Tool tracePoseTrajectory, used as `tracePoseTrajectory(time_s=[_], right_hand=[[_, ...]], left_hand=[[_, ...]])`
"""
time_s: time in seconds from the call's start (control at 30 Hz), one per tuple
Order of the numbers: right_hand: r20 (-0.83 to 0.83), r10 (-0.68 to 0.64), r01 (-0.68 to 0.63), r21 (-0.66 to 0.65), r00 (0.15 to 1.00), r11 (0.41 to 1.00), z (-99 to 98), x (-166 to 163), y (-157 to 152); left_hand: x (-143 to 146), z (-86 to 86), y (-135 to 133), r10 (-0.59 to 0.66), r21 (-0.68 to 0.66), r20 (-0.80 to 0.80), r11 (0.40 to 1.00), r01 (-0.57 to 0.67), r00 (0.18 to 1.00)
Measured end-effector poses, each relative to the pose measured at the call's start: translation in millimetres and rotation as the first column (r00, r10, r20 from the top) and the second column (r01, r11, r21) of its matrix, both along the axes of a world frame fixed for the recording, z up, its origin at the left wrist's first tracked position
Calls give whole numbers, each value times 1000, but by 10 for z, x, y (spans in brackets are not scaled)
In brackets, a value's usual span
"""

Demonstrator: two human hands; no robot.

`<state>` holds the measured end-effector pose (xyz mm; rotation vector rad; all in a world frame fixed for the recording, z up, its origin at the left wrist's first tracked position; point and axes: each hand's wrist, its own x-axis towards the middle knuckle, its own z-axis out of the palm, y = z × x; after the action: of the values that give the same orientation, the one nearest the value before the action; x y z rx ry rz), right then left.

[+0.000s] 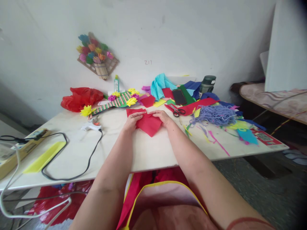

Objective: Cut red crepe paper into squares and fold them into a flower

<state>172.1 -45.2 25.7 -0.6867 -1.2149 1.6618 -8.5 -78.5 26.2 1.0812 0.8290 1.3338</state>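
Observation:
A piece of red crepe paper [150, 125] lies on the white table in front of me, with one corner pointing toward me and a crease near its upper edge. At its left side, my left hand [134, 121] has its fingers closed on the paper. My right hand [161, 117] grips the upper right part, fingertips bent inward near the middle of the top edge. The two hands' fingertips are close together but apart. Black-handled scissors [177, 111] rest to the right of my right hand. Left of my left hand lies a white glue gun [92, 125].
A guitar-shaped craft with paper flowers [117, 101] and a red plastic bag [81, 99] sit at the back left. Purple yarn [213, 115], a phone [179, 97] and a dark bottle [207, 84] are on the right. A power strip [26, 148] and black cable [90, 161] occupy the left.

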Motion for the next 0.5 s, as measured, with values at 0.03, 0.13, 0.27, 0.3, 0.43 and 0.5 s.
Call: tracePoseTrajectory(time_s=[0.03, 0.13, 0.27, 0.3, 0.43, 0.5], right_hand=[[0, -2, 2, 1, 1000, 1000, 7, -2, -8], [10, -17, 17, -10, 1000, 1000, 27, -7, -33], [21, -29, 30, -15, 999, 999, 38, -8, -44], [19, -26, 27, -19, 999, 999, 36, -9, -43], [-28, -14, 13, -53, 999, 999, 22, -18, -28], [-36, -15, 13, -64, 999, 998, 16, -21, -21]], left_hand=[[-6, -9, 8, 3, 4, -1, 1000, -3, 1000], [-21, -31, 33, 19, 11, -6, 1000, -19, 1000], [-21, -36, 42, 42, 9, -9, 999, -42, 999], [-16, -31, 39, 44, 6, -6, 999, -44, 999], [10, -6, 15, 56, -22, 22, 998, -55, 998], [21, 1, 5, 59, -28, 31, 998, -59, 998]])
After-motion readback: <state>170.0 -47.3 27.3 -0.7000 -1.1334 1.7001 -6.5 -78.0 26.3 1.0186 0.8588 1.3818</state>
